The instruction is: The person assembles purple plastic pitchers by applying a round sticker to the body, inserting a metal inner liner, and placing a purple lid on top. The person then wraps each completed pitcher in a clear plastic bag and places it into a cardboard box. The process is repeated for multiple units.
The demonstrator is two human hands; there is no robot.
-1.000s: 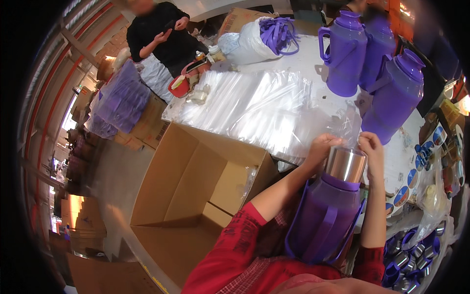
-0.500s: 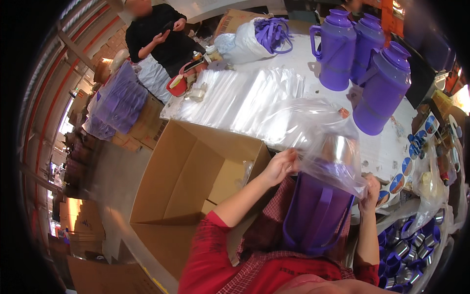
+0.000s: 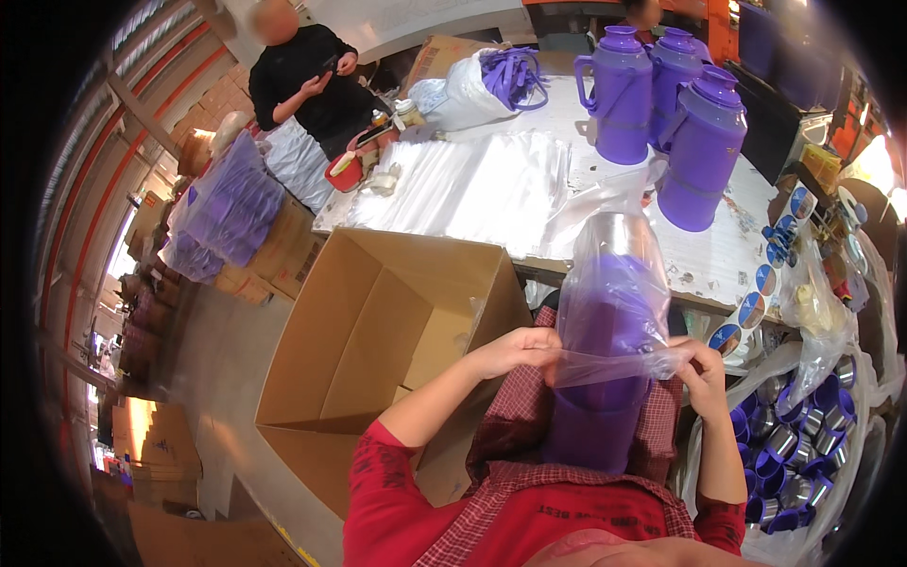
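A purple thermos flask (image 3: 590, 430) with a shiny metal cup on top stands in front of my body, against my checked apron. Over its upper part hangs a clear plastic bag (image 3: 614, 300), its open edge around the flask's middle. My left hand (image 3: 529, 351) pinches that edge on the left side of the flask. On the other side my right hand (image 3: 696, 371) grips the same edge, fingers bent. The bag's edge is stretched taut between both hands. The flask's base is hidden low by my clothes.
Close on the left gapes a cardboard box (image 3: 326, 364). Clear bags (image 3: 472, 194) lie stacked on the white table (image 3: 576, 104), near three purple flasks (image 3: 701, 156). Purple-and-metal cups (image 3: 794, 454) fill a plastic-lined container at right. Across the table stands a person (image 3: 307, 76).
Both hands have moved down, drawing the bag's edge from near the flask's top to its middle. The flask's handle, facing me before, no longer shows plainly.
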